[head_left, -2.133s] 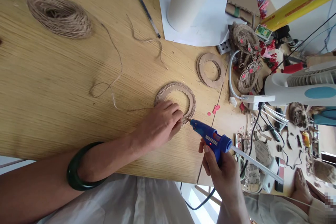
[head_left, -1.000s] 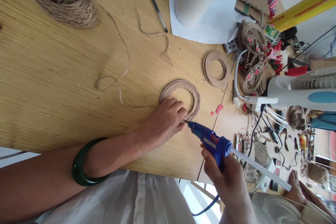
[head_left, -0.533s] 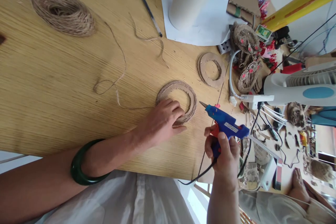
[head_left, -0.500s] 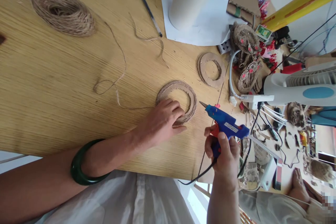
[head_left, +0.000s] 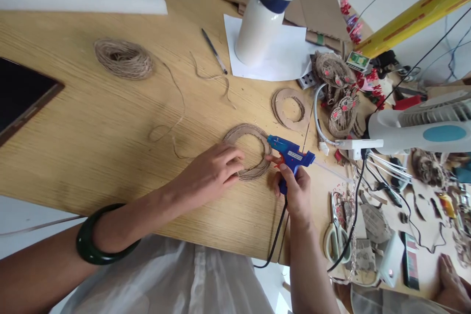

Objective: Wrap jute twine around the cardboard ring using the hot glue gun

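In the head view, the twine-edged cardboard ring lies flat on the bench, just beyond and to the right of the left hand. That hand's bent fingers reach its near-left rim; whether they pinch it cannot be told. The right hand grips the blue glue gun, its front end over the ring's right side.

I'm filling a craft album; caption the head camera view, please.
Right hand holding a blue glue gun at a twine-edged cardboard ring, left hand at its near side.
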Demonstrator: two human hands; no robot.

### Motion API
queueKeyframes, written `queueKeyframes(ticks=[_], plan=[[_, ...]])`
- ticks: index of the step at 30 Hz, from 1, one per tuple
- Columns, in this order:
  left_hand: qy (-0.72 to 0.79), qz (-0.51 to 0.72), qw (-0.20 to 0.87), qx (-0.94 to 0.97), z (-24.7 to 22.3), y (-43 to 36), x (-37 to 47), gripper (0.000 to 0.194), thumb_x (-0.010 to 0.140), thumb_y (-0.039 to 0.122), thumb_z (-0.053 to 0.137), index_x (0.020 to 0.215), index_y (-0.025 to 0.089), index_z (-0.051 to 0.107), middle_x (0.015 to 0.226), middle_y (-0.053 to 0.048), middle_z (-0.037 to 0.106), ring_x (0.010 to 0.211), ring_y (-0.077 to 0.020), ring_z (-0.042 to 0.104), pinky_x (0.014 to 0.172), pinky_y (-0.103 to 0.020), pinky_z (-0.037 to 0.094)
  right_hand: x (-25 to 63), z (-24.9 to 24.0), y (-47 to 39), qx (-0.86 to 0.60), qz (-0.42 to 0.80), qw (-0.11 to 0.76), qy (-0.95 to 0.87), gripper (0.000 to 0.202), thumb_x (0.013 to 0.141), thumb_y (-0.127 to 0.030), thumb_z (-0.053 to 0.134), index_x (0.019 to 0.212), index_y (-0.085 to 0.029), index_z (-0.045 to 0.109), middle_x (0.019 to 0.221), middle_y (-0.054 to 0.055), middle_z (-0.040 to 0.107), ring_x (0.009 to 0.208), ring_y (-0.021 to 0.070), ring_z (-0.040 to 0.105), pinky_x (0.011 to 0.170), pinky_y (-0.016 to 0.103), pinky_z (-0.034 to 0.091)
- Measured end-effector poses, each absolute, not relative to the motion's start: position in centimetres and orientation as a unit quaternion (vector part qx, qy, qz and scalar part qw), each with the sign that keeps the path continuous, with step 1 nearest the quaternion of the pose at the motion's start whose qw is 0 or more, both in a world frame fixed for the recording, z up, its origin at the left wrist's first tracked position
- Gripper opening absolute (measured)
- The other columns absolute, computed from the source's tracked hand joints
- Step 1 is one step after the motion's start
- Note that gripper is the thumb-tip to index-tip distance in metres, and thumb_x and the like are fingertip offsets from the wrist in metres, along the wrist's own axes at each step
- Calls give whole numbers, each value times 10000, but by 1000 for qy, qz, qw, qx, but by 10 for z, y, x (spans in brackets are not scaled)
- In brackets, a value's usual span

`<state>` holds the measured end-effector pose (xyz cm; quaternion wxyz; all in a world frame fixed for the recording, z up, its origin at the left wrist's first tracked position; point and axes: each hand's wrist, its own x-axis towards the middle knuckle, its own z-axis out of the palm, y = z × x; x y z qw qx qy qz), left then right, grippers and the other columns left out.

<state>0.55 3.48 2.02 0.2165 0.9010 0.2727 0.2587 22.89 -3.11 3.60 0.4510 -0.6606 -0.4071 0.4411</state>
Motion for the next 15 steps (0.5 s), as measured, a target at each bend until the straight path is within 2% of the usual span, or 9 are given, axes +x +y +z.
queueKeyframes(ticks=[3, 6, 9, 15], plan=[[261, 262, 207, 906, 19, 34, 6, 119, 956, 86, 597, 899, 132, 691, 1074, -74, 688, 996, -204, 654, 889, -343, 546, 228, 34, -32, -661, 451, 434, -414, 335, 962, -417, 603, 935, -114, 742, 396, -62, 498, 316, 84, 369, 375, 233, 274], [253, 279, 211, 902, 22, 34, 2, 151, 976, 101, 581, 871, 135, 684, 1036, -62, 701, 968, -186, 659, 874, -323, 548, 227, 33, -34, -669, 438, 424, -426, 394, 967, -433, 598, 1072, -88, 756, 402, -61, 499, 318, 88, 372, 363, 227, 279], [250, 296, 207, 898, 25, 35, -5, 119, 983, 110, 582, 925, 134, 682, 1021, -56, 712, 952, -173, 663, 873, -313, 559, 225, 31, -35, -673, 420, 413, -447, 443, 977, -457, 584, 1187, -98, 739, 420, -57, 501, 322, 97, 385, 347, 227, 321], [165, 287, 127, 935, 24, 38, -16, 124, 961, 39, 575, 962, 101, 683, 1057, -76, 733, 1056, -194, 662, 976, -333, 578, 228, 26, -35, -691, 393, 405, -452, 383, 970, -467, 612, 1081, -132, 763, 414, -52, 484, 312, 108, 400, 329, 238, 378]])
